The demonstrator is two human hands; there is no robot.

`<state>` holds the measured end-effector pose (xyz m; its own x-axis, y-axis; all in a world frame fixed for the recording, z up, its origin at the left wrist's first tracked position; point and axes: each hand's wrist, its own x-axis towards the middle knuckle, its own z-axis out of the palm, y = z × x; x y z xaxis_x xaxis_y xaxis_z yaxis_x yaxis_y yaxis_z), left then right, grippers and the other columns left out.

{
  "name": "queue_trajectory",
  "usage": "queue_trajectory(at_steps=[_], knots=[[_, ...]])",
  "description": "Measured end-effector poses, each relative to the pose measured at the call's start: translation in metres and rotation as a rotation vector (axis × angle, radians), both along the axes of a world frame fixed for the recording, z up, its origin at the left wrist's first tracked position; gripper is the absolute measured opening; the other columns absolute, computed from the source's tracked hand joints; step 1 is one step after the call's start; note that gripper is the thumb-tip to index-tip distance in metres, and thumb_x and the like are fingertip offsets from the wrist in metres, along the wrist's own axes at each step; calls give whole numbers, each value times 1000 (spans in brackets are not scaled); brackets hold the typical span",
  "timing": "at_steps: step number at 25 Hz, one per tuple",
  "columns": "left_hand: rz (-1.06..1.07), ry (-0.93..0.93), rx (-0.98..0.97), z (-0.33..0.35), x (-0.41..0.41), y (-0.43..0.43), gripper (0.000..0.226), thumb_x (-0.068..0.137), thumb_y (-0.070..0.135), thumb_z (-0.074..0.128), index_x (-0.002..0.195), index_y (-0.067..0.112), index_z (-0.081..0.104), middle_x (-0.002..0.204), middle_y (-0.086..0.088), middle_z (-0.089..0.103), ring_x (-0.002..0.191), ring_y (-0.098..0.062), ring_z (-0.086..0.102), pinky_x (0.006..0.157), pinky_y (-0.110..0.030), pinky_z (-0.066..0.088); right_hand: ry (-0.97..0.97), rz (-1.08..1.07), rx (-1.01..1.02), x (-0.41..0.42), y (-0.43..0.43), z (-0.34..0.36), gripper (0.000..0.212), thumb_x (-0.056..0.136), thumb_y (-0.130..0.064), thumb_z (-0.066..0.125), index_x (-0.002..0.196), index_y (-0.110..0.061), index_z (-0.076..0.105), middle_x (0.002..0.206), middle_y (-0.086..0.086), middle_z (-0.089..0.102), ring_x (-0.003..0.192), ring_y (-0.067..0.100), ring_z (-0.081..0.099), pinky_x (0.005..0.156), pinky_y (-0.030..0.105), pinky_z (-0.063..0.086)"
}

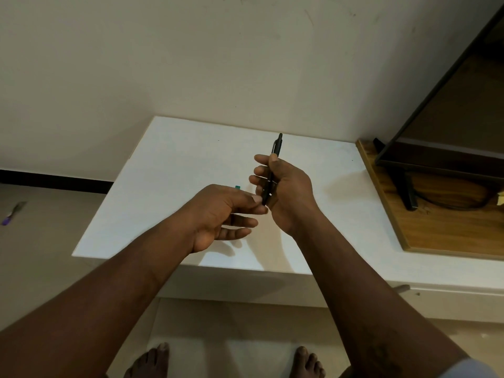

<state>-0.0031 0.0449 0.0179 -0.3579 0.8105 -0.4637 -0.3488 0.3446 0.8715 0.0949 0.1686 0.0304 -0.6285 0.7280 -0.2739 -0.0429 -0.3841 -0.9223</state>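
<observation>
A black click pen (276,151) stands nearly upright above the white table (169,170), its clip end pointing up. My right hand (286,195) grips its barrel with curled fingers and thumb. My left hand (221,214) is just left of it, thumb and forefinger pinching the pen's lower tip, the other fingers loosely extended. A small green thing (237,187) peeks out behind my left hand; most of it is hidden.
A wooden board (447,236) lies on the table's right end, bearing a dark screen (441,124) on its stand with a cable. The wall is close behind. On the floor at left lies a purple-handled tool (12,214). My bare feet show below the table edge.
</observation>
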Motion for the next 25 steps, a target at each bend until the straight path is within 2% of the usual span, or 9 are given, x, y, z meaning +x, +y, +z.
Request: queue_trajectory(at_steps=[6, 9, 12, 14, 17, 18, 20, 22, 25], knots=[[-3, 160, -54, -4, 10, 6, 11, 91, 30, 77, 96, 20, 81, 90, 0, 82, 69, -13, 78, 59, -26, 58, 41, -24, -96, 0, 2, -3, 31, 112, -28, 50, 110, -10, 74, 78, -2, 76, 78, 16, 76, 60, 26, 54], [30, 217, -61, -4, 10, 7, 10, 93, 27, 74, 95, 20, 81, 87, 2, 82, 68, -13, 77, 58, -24, 58, -138, 10, 53, -1, 6, -3, 28, 108, -35, 57, 111, -14, 75, 86, -4, 79, 81, 15, 78, 66, 27, 56], [66, 283, -68, -5, 8, 7, 8, 94, 24, 73, 94, 19, 80, 84, 3, 82, 65, -10, 74, 57, -24, 58, -371, 97, 288, 1, 11, -7, 23, 103, -34, 66, 105, -13, 75, 94, 1, 79, 85, 19, 75, 70, 29, 53], [75, 312, -83, -6, 9, 7, 8, 94, 23, 73, 93, 18, 79, 81, 3, 81, 64, -10, 72, 56, -24, 59, -454, 137, 394, 1, 12, -10, 20, 99, -29, 72, 97, -10, 77, 89, 5, 77, 81, 22, 73, 70, 31, 53], [50, 400, -124, -8, 13, 9, 7, 93, 22, 73, 91, 19, 79, 77, 5, 80, 63, -12, 73, 57, -25, 60, -481, 150, 445, 2, 14, -14, 19, 95, -21, 78, 82, -7, 76, 71, 5, 71, 65, 21, 65, 74, 39, 59], [23, 495, -138, -9, 13, 9, 8, 93, 23, 73, 91, 21, 80, 77, 5, 80, 66, -12, 73, 59, -27, 61, -491, 146, 459, 2, 15, -15, 18, 93, -20, 80, 81, -7, 76, 69, 6, 71, 64, 22, 66, 77, 43, 63], [-46, 843, -162, -12, 7, 8, 9, 91, 26, 73, 92, 26, 82, 86, 9, 80, 77, -12, 73, 72, -32, 62, -522, 119, 488, 4, 17, -19, 18, 88, -20, 85, 83, -5, 76, 70, 7, 74, 65, 23, 71, 82, 46, 66], [-14, 1149, -202, -13, -2, 4, 11, 90, 29, 72, 97, 30, 81, 96, 9, 79, 86, -15, 71, 80, -33, 58, -576, 83, 530, 6, 21, -23, 20, 85, -22, 88, 81, -7, 76, 72, 7, 76, 69, 22, 76, 82, 47, 66], [60, 1297, -223, -17, -15, -2, 24, 90, 26, 73, 113, 31, 76, 106, 6, 77, 94, -20, 69, 78, -32, 54, -674, 76, 576, 6, 28, -29, 23, 82, -29, 90, 77, -10, 77, 72, 5, 78, 76, 23, 77, 84, 48, 65]])
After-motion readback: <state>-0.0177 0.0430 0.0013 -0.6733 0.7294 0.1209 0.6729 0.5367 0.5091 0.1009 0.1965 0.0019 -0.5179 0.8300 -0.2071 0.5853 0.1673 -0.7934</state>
